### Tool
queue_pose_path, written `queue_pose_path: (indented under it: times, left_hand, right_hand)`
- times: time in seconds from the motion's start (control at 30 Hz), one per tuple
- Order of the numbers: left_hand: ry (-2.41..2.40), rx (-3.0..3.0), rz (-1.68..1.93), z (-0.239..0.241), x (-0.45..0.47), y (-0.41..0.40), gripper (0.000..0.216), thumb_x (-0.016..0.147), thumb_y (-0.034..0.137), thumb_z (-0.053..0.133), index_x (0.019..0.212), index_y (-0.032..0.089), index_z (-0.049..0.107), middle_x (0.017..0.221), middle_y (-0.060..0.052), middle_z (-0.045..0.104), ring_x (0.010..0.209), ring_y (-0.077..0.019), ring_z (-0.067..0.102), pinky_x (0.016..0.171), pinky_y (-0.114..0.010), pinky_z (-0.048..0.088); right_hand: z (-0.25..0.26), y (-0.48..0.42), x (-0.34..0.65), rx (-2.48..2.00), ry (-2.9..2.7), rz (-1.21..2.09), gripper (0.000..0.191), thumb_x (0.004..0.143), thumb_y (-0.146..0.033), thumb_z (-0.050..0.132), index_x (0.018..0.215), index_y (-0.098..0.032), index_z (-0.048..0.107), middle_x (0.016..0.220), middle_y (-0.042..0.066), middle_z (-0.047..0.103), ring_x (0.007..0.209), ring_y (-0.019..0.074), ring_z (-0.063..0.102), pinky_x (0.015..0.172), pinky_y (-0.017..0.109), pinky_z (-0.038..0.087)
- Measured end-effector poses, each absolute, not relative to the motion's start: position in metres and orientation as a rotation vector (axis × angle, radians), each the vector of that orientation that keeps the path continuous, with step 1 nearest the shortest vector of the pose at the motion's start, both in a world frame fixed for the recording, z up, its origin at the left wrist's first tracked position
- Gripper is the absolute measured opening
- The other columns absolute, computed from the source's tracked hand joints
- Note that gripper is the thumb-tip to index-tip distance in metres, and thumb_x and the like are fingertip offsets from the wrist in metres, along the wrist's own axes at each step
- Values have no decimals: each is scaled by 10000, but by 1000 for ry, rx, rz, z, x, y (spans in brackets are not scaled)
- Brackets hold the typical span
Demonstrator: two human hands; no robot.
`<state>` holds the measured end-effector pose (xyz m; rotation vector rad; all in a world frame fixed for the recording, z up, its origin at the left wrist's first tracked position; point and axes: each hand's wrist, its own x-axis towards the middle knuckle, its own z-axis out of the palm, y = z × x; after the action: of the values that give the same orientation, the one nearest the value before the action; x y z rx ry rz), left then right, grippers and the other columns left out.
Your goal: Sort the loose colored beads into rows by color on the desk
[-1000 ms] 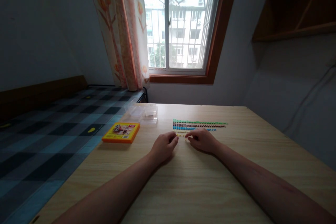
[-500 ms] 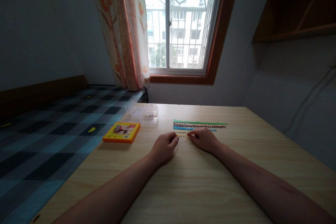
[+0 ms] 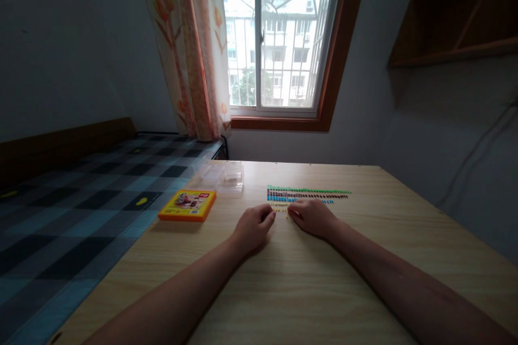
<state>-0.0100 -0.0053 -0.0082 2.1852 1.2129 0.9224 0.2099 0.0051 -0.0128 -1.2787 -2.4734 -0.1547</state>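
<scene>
Small green pieces [image 3: 309, 190], dark brown pieces [image 3: 315, 195] and blue pieces [image 3: 277, 199] lie in long rows on the wooden table. Tiny yellow pieces [image 3: 278, 210] are scattered in front of the rows, between my hands. My left hand [image 3: 253, 228] rests with curled fingers just left of the yellow pieces; whatever its fingers hold is hidden. On the other side, my right hand [image 3: 313, 217] has thumb and fingers drawn together over the right end of the yellow pieces. Anything in that pinch is too small to make out.
A flat yellow-orange box [image 3: 188, 205] with a printed lid lies to the left. Behind it stand clear plastic containers [image 3: 233, 178]. The table [image 3: 283, 291] borders a bed with a checked cover [image 3: 81, 215]; a window [image 3: 279, 38] is beyond.
My right hand's fingers have drawn in slightly at the yellow pieces, the index finger less extended. My left hand stays put.
</scene>
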Motion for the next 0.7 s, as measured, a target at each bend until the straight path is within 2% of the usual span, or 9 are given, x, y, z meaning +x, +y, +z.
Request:
queue_pose_path:
  times: [0.3,0.4,0.5,0.7]
  left_hand:
    - [1224,2188,926,-7,-10,-6,310,856,362,463,610,174,486,584,30,485,585,-117,433,571,-249,281]
    - [1218,2193,917,-8,-10,-6,311,865,361,454,619,173,488,592,30,488,592,-118,442,576,-249,286]
    - [1213,2198,917,-9,-11,-5,307,868,360,455,625,174,485,597,30,484,593,-117,437,573,-251,283]
    - [1228,2183,918,-9,-11,-5,294,858,342,466,617,174,467,582,38,464,581,-113,422,565,-249,278]
  right_hand:
    - [-16,8,208,-1278,-2458,-170,220,913,-265,497,815,-214,687,788,35,683,707,155,608,640,235,371]
    - [-18,8,209,-1267,-2388,-100,200,881,-219,511,912,-227,709,830,35,703,730,156,625,664,235,403]
    - [-20,10,210,-1289,-2283,-41,264,847,-166,499,988,-229,714,915,41,729,797,166,654,714,241,442]
    - [-22,12,213,-1331,-2191,7,269,816,-148,492,918,-218,730,921,38,746,857,180,678,789,256,476]
